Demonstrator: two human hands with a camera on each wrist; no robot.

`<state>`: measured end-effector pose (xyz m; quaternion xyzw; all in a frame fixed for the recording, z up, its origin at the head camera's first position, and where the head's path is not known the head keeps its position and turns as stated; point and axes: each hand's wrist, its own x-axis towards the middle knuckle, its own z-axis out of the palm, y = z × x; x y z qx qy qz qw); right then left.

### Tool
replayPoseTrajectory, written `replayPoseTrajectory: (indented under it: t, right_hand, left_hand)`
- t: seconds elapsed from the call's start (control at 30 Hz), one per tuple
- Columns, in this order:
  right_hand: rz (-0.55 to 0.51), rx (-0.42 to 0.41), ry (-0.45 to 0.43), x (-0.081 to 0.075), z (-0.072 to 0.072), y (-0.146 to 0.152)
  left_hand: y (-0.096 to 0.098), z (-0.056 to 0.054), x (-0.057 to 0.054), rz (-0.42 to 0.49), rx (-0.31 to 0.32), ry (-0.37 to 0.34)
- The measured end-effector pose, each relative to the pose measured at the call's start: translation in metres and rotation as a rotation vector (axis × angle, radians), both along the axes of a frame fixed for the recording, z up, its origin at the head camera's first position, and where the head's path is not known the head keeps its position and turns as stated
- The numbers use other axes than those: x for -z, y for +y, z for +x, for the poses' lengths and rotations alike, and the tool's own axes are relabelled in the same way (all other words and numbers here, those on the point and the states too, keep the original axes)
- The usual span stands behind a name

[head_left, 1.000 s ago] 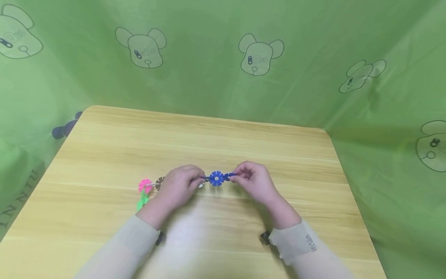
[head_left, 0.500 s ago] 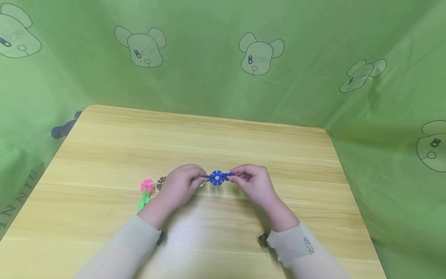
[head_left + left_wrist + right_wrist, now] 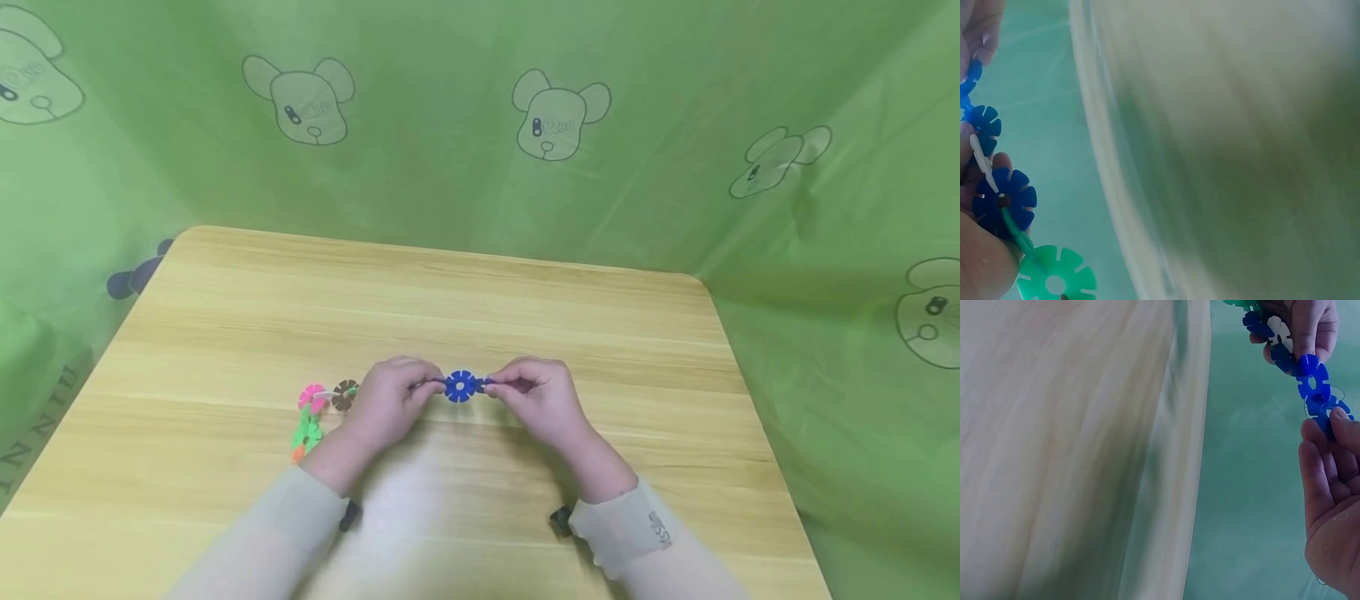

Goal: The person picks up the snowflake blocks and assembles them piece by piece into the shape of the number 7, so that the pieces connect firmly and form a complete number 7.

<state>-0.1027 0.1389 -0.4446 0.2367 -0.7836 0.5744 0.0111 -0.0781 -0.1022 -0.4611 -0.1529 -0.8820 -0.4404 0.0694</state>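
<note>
Slotted plastic flower discs are joined into a chain above the table. My left hand (image 3: 390, 404) pinches a blue disc (image 3: 1282, 356) within it. Just right of those fingers a blue flower disc (image 3: 452, 388) faces up, uncovered. My right hand (image 3: 546, 400) pinches the blue end disc (image 3: 1322, 419) between thumb and fingers; the two discs are linked. Under and beside the left hand the chain runs on through a white disc (image 3: 981, 164), another blue disc (image 3: 1021, 187) and a green disc (image 3: 1074, 272). The left hand partly hides it in the head view.
Further left, the chain shows a brown disc (image 3: 339, 395), a pink disc (image 3: 306, 393), green discs (image 3: 300, 435) and an orange piece (image 3: 298, 454) near the left wrist. The wooden table (image 3: 525, 317) has a green printed curtain (image 3: 435, 167) behind it.
My right hand has shifted slightly left, nearer to the left hand, while still pinching the end disc. An orange piece now shows below the green discs.
</note>
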Motion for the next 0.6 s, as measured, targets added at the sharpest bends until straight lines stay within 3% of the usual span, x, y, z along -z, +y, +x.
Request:
replayPoseTrajectory:
  t: [0.6]
  right_hand:
    - [0.069,0.002,0.243,0.0028,0.0039,-0.0081]
  left_hand:
    - [0.0008,0.0029,0.0053,0.035,-0.001,0.027]
